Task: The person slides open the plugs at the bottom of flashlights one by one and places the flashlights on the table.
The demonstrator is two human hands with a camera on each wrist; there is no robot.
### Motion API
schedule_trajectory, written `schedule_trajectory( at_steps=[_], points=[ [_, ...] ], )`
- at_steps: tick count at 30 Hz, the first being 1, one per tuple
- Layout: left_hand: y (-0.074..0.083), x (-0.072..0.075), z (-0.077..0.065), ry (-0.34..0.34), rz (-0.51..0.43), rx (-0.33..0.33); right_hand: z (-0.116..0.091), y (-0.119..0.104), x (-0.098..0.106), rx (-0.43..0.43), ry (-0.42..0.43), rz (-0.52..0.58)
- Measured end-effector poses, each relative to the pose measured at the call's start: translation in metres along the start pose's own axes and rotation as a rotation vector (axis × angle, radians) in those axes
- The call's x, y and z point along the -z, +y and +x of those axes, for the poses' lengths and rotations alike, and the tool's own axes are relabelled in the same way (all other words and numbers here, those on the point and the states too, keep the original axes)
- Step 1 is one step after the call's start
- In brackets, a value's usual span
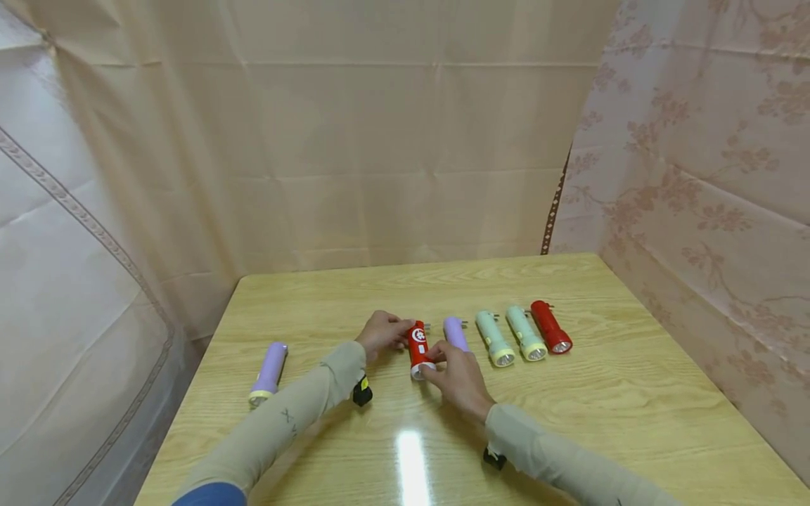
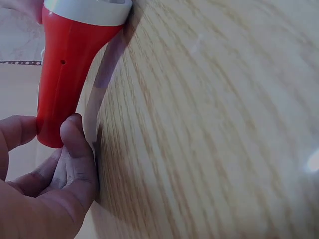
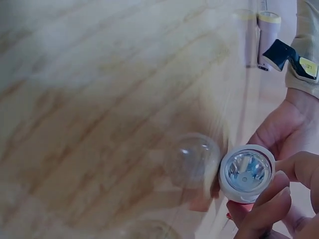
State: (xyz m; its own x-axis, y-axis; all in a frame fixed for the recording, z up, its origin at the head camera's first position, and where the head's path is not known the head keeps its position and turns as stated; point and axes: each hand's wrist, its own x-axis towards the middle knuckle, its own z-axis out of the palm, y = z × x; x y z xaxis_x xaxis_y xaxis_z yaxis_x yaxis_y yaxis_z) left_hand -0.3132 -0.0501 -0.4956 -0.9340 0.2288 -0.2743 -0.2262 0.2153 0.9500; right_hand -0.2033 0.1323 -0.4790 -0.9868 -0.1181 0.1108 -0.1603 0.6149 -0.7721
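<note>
A red flashlight (image 1: 415, 339) with a white head lies on the table between my two hands, its plug prongs at the far end. My left hand (image 1: 382, 333) pinches the tail end between thumb and fingers; in the left wrist view the red body (image 2: 65, 74) slants up from those fingers. At the lamp end, my right hand (image 1: 462, 383) holds the white rim with thumb and fingertips. The right wrist view shows the clear lens (image 3: 246, 172) facing the camera. Just right of it lies a purple flashlight (image 1: 455, 333), partly hidden by my right hand.
Right of the purple flashlight lie two green flashlights, one nearer (image 1: 490, 336) and one beyond (image 1: 524, 330), then an all-red flashlight (image 1: 549, 325). Another purple flashlight (image 1: 272, 367) lies at the left, beside my left sleeve. The wooden table (image 1: 342, 292) has curtains behind and at both sides.
</note>
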Motion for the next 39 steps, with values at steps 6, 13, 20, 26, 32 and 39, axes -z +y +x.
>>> schedule_trajectory(
  at_steps=[6,13,20,26,32,39],
  points=[
    [0.001,-0.003,0.001,-0.005,0.036,-0.006,0.001,-0.001,0.003,0.011,-0.018,0.005],
    [0.003,-0.005,0.001,-0.028,0.054,-0.003,0.003,-0.002,0.005,-0.045,-0.041,0.045],
    [0.003,-0.006,0.002,-0.033,0.068,-0.016,0.007,-0.003,0.007,-0.123,-0.068,0.130],
    [0.003,-0.006,0.000,-0.019,0.086,-0.018,0.009,-0.001,0.008,-0.098,-0.070,0.076],
    [0.004,-0.005,-0.005,-0.012,0.105,-0.027,0.009,-0.001,0.008,-0.109,-0.079,0.088],
    [0.003,-0.001,-0.011,-0.015,0.104,-0.022,0.009,-0.002,0.007,-0.032,-0.060,0.038]
  ],
)
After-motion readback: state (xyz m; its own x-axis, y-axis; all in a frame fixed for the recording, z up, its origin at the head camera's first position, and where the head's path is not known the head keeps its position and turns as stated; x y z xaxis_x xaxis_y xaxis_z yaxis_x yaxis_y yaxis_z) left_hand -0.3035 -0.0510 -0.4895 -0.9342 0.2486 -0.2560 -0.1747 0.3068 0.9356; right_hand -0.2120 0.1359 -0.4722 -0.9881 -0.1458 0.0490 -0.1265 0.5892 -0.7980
